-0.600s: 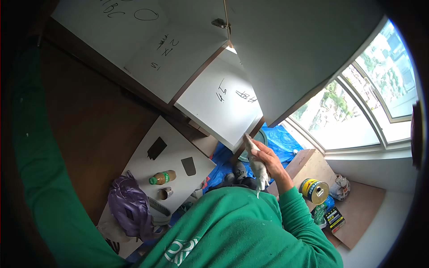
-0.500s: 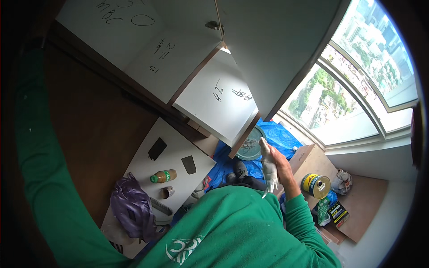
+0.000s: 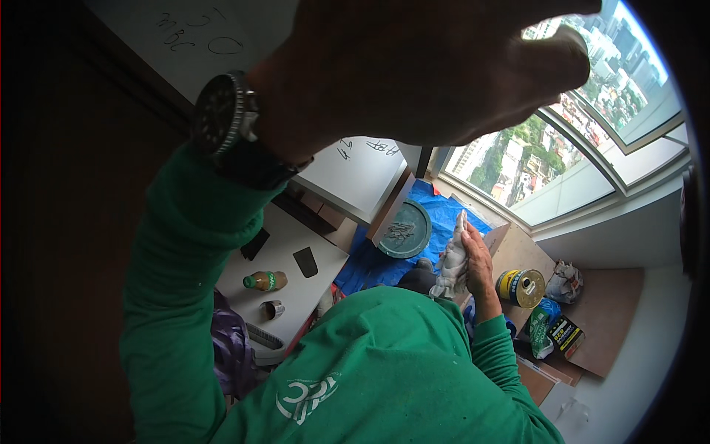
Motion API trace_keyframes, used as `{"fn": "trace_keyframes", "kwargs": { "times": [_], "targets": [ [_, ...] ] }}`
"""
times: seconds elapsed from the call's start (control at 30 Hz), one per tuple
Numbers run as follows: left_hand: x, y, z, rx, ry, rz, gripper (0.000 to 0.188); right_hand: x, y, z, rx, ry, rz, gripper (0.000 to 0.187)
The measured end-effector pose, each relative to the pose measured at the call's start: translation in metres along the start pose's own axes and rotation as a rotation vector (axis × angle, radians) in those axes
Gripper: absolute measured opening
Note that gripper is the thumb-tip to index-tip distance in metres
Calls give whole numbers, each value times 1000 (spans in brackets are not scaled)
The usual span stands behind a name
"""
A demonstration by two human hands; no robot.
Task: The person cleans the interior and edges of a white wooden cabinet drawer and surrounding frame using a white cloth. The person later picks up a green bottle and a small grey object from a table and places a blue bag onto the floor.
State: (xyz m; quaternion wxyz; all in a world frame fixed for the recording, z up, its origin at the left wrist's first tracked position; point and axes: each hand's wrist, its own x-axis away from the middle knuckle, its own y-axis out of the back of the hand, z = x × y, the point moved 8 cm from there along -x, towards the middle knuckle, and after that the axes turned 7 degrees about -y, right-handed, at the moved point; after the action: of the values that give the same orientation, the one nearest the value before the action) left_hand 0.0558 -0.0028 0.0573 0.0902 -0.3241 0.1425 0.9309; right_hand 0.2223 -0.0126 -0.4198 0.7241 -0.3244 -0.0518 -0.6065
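Note:
My left hand (image 3: pixel 414 74), with a watch (image 3: pixel 220 115) on its wrist, is large and dark in the upper middle. Its thumb and a finger point right and stand apart, and nothing shows between them. Behind it lie parts of a white cabinet (image 3: pixel 347 185) with handwritten marks. Lower right, my right hand (image 3: pixel 481 270) grips a crumpled white cloth (image 3: pixel 452 259), its fingers along the cloth's side. Near that hand stands a yellow and dark tin (image 3: pixel 521 287).
A blue sheet (image 3: pixel 355 266) covers floor below, under a round green lid (image 3: pixel 405 229). At left a white board (image 3: pixel 303 237) bears a bottle (image 3: pixel 265 281), a metal cup (image 3: pixel 271 309) and dark flat pieces. Wide windows (image 3: pixel 518 163) stand at right; purple fabric (image 3: pixel 231 348) lies lower left.
My left arm has swung from the left edge up and right, so its hand now covers much of the cabinet and door. The right hand with the cloth has shifted slightly right.

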Motion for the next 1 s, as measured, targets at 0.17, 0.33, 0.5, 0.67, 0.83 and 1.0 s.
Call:
{"fn": "trace_keyframes", "kwargs": {
  "times": [0.17, 0.33, 0.5, 0.67, 0.83, 1.0],
  "targets": [
    [22, -67, -32, 385, -29, 123, 36, -19, -79, 37, -22, 42, 198, 42],
    [62, -81, -25, 238, 57, 544, 46, -63, -64, 48, 83, -16, 253, 40],
    [97, -57, -15, -56, 198, 644, 46, -119, -34, 95, 91, -40, 319, 43],
    [150, -29, 1, -377, 312, 667, 32, -195, -3, 157, 312, -158, 479, 44],
    [174, -24, 20, -652, 535, 862, 23, -263, -10, 212, 361, -296, 631, 23],
    [180, -43, 51, -857, 625, 1103, 25, -333, -38, 259, 412, -165, 673, 24]
  ]
}}
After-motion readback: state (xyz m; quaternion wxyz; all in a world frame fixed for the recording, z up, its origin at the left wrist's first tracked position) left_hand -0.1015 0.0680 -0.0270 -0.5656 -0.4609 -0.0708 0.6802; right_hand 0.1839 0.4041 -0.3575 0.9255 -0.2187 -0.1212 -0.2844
